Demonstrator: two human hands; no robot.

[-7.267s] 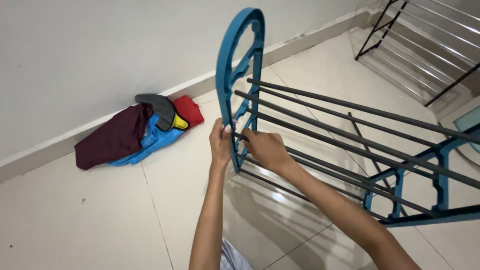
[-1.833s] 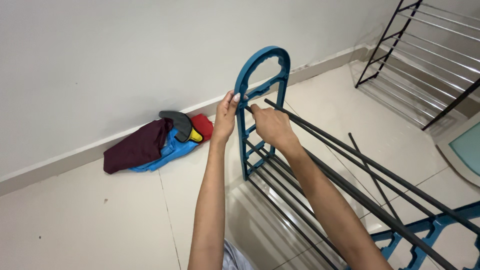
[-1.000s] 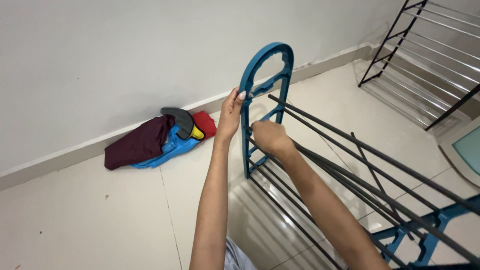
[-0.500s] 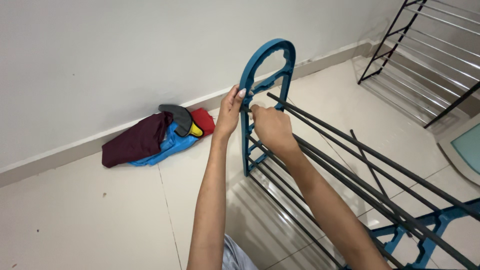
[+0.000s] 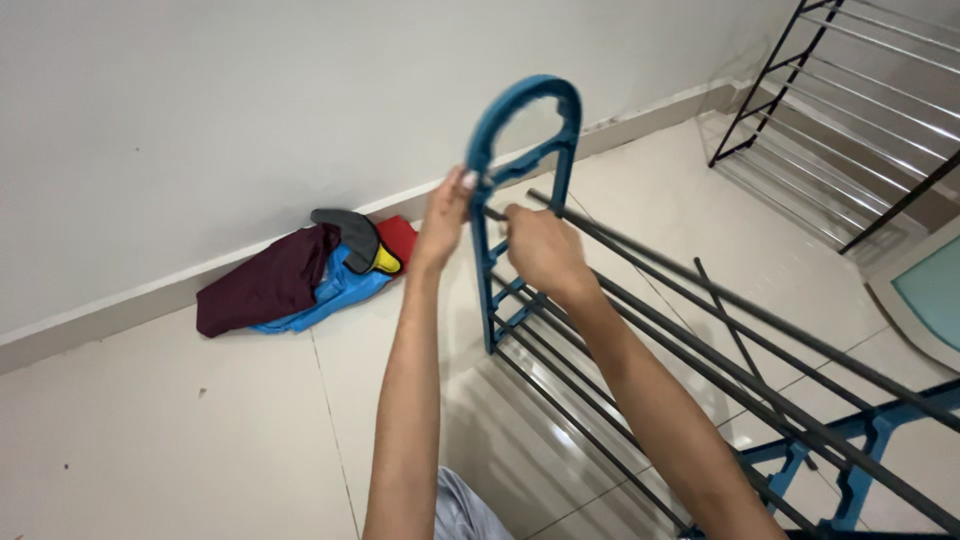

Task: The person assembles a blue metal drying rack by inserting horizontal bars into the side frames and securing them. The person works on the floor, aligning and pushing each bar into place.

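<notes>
Grip, left: left hand [image 5: 443, 222] is clutching the near upright of the blue end frame [image 5: 522, 150], fingers wrapping its edge just below the arched top.
Grip, right: right hand [image 5: 540, 250] is closing in a fist around the end of a dark grey rod [image 5: 720, 300], right where the rod is meeting the frame; the fingertips are hidden behind the fist.
Head view, rack: blue end frame is standing upright on the floor, arched loop uppermost, roughly in the middle of the picture and close to the wall.
Head view, rods: several dark grey rods are running from the frame down to the right, lying near each other in rows; one thinner rod is crossing them at an angle.
Head view, far end: second blue end piece [image 5: 860, 450] is showing at the lower right, the rods passing over it.
Head view, arms: both forearms are reaching up from the bottom edge, the left one nearly straight up, the right one slanting in from the lower right.
Head view, floor: pale glossy tiled floor [image 5: 150, 440] is reflecting the rods beneath the rack.
Head view, clothes: small heap of clothes [image 5: 300, 275] in maroon, blue, grey, yellow and red is lying against the skirting of the white wall [image 5: 200, 120], well apart from the hands on the left.
Head view, background: black metal rack [image 5: 850, 90] is leaning at the upper right, apart from the blue one.
</notes>
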